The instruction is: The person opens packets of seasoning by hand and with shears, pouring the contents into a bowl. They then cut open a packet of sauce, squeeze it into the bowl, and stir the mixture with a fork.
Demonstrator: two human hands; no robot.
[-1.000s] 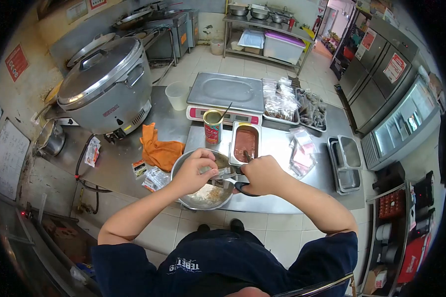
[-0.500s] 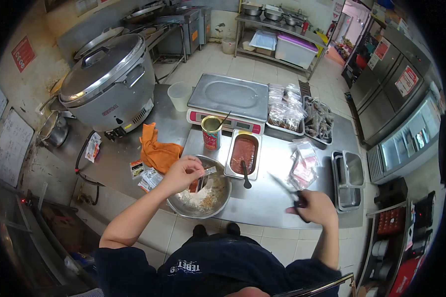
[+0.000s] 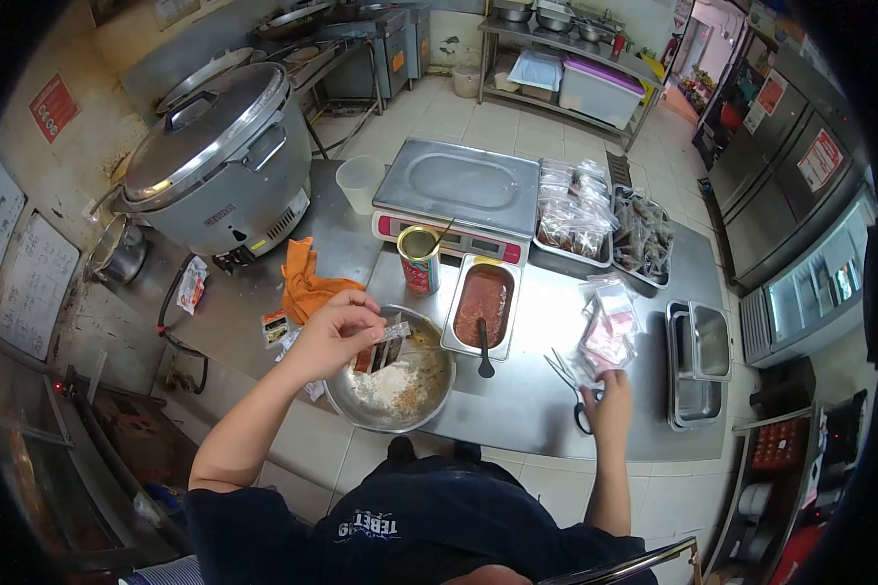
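Observation:
My left hand [image 3: 339, 336] pinches a small torn sachet [image 3: 392, 332] above the metal mixing bowl [image 3: 442, 390]. Inside the bowl, white powder [image 3: 385, 387] and some yellow-brown grains lie near a dark and reddish patch partly hidden by the hand. On the steel table, scissors [image 3: 582, 417] rest with blades parted. Beside their handles is my right hand [image 3: 611, 405], fingers stretched toward clear plastic bags with pinkish contents [image 3: 610, 330]. Its fingertips are at the lower edge of those bags.
Behind the bowl stand an opened can [image 3: 419, 263], a tray of red sauce [image 3: 483, 302] with a spoon and a scale [image 3: 458, 185]. Bagged food [image 3: 571, 210] and metal trays [image 3: 704, 341] are at right. An orange cloth [image 3: 312, 288] and large cooker [image 3: 219, 175] are left.
The scissors, held in my right hand before, now lie on the table. My right hand has moved to the bags' lower edge. My left hand stays over the bowl with the sachet.

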